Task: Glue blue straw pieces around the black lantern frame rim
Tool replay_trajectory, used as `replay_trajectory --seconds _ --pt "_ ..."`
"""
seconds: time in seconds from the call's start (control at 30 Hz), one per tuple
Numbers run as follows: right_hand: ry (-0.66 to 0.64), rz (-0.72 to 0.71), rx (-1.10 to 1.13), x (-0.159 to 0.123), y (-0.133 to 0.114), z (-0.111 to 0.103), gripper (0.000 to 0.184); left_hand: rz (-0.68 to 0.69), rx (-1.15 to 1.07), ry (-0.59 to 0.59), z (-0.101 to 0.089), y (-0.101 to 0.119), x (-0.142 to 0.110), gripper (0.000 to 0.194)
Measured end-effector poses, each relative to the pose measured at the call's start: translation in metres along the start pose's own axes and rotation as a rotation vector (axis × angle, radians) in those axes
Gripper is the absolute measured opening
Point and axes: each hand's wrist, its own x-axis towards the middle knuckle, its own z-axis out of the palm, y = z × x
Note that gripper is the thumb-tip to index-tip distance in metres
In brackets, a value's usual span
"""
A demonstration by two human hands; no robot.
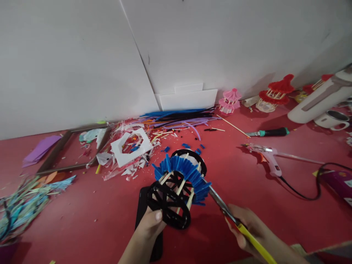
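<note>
My left hand point(150, 223) grips a small craft lantern point(177, 187) by its black lattice end disc, tilted toward me. The lantern has black ring ends, pale wooden sticks and a fringe of blue pipe-cleaner loops around its middle. My right hand point(247, 229) is closed on yellow-handled scissors point(233, 218). Their metal blades reach up-left to the blue fringe at the lantern's right side. A black flat object point(143, 211) lies on the red table under my left hand.
A glue gun point(271, 157) with a black cord lies to the right, a green-handled tool point(271, 132) behind it. Coloured pipe cleaners point(178, 119), a white cut-out frame point(131, 146) and scraps litter the back. Pink point(230, 101) and red point(275, 93) finished lanterns stand by the wall.
</note>
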Motion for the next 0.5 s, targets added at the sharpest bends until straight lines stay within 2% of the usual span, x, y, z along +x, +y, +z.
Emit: replay_trajectory --seconds 0.1,0.2,0.37,0.43,0.5 --pt "0.000 0.053 0.009 -0.001 -0.001 0.001 0.071 -0.002 -0.003 -0.019 -0.002 0.000 0.001 0.047" --pt "0.004 0.065 0.004 -0.001 -0.005 0.003 0.074 -0.011 -0.008 -0.046 0.003 -0.001 0.003 0.046" --pt "0.007 0.018 0.005 0.003 -0.012 0.007 0.074 -0.003 -0.006 -0.065 0.016 -0.002 0.007 0.082" --pt "0.009 0.003 0.016 0.004 -0.014 0.008 0.073 -0.013 -0.009 -0.072 0.016 -0.003 0.007 0.087" --pt "0.004 0.029 0.034 0.004 -0.018 0.009 0.073 -0.026 -0.009 -0.067 0.012 -0.002 0.006 0.084"
